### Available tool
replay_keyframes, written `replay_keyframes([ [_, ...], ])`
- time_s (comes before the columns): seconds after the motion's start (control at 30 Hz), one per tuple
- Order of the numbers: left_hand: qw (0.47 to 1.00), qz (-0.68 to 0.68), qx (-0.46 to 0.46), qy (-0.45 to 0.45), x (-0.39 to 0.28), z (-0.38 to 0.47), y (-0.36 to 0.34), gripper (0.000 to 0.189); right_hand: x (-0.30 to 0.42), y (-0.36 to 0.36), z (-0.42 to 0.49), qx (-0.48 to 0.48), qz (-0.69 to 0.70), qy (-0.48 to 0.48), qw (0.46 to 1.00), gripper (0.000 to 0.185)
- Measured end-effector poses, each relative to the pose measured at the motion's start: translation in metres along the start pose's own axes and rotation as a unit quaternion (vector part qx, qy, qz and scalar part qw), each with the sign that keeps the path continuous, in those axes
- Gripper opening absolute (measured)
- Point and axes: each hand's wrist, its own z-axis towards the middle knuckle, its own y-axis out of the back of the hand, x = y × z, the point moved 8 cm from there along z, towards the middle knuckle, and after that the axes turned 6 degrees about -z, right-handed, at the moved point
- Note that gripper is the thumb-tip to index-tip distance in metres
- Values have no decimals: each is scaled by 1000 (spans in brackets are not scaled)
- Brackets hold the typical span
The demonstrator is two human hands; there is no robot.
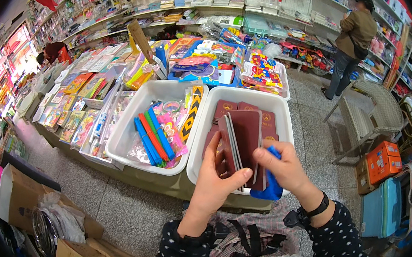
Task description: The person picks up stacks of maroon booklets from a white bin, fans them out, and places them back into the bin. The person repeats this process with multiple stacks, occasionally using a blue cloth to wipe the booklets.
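Observation:
A few maroon booklets (246, 135) stand fanned on edge in my left hand (217, 182), its thumb across their lower edge and its fingers along the left side. My right hand (283, 167) grips a blue cloth (271, 191) and pinches the right-hand booklet near its lower corner. Both hands are over the near part of a white plastic bin (284, 116). More maroon booklets (268, 121) with gold emblems and writing lie inside it, partly hidden by the held ones.
On the left, another white bin (117, 147) holds blue, red and green sticks (154, 136) and bagged goods. Books (77, 83) cover the table beyond. A person (354, 34) stands near shelves at right, by a wicker chair (377, 110). Cardboard boxes (25, 196) stand lower left.

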Motion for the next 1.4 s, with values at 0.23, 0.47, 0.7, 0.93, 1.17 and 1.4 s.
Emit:
replay_keyframes([
  [0.23, 978, -205, 34, 16, -7, -10, 2, 82, -6, 27, -2, -25, 180, -32, 983, 25],
  [0.47, 943, -318, 100, 14, -10, -18, -5, 80, 3, 48, -11, -36, 158, -5, 987, 25],
  [0.7, 952, -291, 94, 24, -13, -22, -8, 88, 8, 49, -15, -8, 174, 13, 985, 27],
  [0.93, 953, -290, 79, 29, -11, -21, -6, 93, 8, 49, -16, -20, 174, 14, 984, 25],
  [1.17, 997, -27, 60, -35, -10, -9, -19, 106, 24, 29, -18, 11, -20, 11, 1000, 24],
  [1.4, 994, 80, 26, -63, 2, 0, -20, 108, 30, 11, -16, 47, -43, 26, 998, 31],
])
